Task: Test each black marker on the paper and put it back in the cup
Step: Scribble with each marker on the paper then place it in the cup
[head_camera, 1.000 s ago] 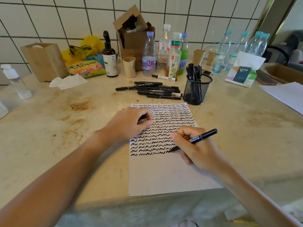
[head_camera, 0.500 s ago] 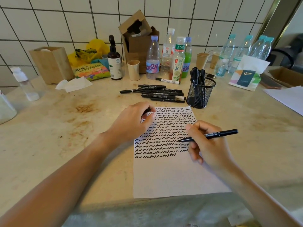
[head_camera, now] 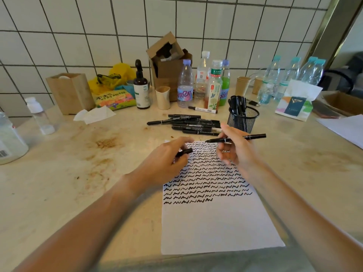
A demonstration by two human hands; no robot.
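Paper (head_camera: pixel 216 222) lies under both hands. Left hand (head_camera: pixel 167 160) pinches the cap (head_camera: pixel 185 152) in curled fingers; right hand (head_camera: pixel 233 148) grips the marker (head_camera: pixel 253 136), tip toward the cap. I'd line them up and push till it seats (listen for the click), then drop it in the cup (head_camera: pixel 243 119) just beyond the right fingers, not on the pile (head_camera: pixel 186 124).
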